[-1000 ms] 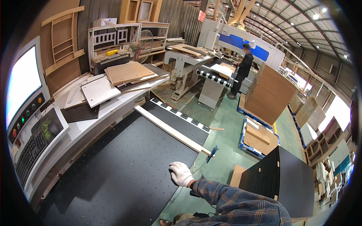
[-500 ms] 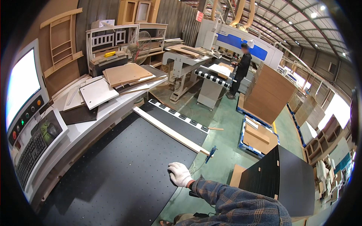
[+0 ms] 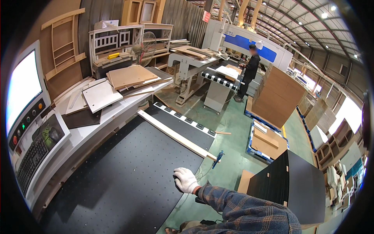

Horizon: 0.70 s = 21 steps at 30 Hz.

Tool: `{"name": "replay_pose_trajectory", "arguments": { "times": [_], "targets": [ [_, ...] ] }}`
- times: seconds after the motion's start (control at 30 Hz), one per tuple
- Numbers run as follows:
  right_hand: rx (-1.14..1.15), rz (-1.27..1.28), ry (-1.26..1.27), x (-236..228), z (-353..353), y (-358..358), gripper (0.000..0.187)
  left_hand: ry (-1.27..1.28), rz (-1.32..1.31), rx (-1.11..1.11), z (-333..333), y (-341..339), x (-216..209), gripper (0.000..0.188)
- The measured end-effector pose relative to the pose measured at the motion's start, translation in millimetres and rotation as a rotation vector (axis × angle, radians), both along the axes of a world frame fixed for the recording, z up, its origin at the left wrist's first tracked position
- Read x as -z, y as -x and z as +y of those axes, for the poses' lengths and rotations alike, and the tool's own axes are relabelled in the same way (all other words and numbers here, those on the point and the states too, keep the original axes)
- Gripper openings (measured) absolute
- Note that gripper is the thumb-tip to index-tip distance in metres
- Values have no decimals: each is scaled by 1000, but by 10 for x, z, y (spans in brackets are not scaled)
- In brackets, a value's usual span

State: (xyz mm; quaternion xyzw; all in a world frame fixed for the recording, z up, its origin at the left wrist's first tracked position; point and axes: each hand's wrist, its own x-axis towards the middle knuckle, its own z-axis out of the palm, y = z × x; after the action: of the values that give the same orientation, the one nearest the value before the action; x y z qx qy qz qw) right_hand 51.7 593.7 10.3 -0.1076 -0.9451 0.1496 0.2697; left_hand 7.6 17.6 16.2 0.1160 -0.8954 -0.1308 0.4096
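1. A large black dotted tabletop fills the lower left and centre of the frame, its far end toothed in black and white.
2. Around it is a workshop: green floor at centre right, corrugated wall along the top, and a trussed ceiling with lamps at upper right.
3. A long white tabletop at left of centre bears loose boards, a white board and a brown board among them.
4. Counted at far left: one lit screen, one keyboard, one mouse.
5. Towards the top: one fan, one white machine with a blue panel, one co-worker standing beside it.
6. On the right: one tall brown stack, one low pile of brown boards, one stack of black panels.
7. One pale wooden strip lies across the dotted tabletop, above centre. Its long axis slants from upper left to lower right, ending at one blue clamp.
8. One white-gloved right hand rests at that tabletop's right edge, below the strip and apart from it. Its fingers point left, bent; whether they grip anything, I cannot tell.
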Motion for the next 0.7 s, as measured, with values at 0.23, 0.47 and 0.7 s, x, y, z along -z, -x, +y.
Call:
{"name": "replay_pose_trajectory", "arguments": {
  "times": [0.23, 0.47, 0.7],
  "targets": [
    [3, 13, -1, 14, 6, 1, 28, 93, 48, -2, -23, 20, 10, 26],
    [-5, 22, -6, -17, 2, 8, 28, 406, 146, -9, 9, 62, -23, 25],
    [2, 22, -6, 6, 6, 4, 28, 191, 156, 58, 20, 55, -31, 30]
  ]
}}
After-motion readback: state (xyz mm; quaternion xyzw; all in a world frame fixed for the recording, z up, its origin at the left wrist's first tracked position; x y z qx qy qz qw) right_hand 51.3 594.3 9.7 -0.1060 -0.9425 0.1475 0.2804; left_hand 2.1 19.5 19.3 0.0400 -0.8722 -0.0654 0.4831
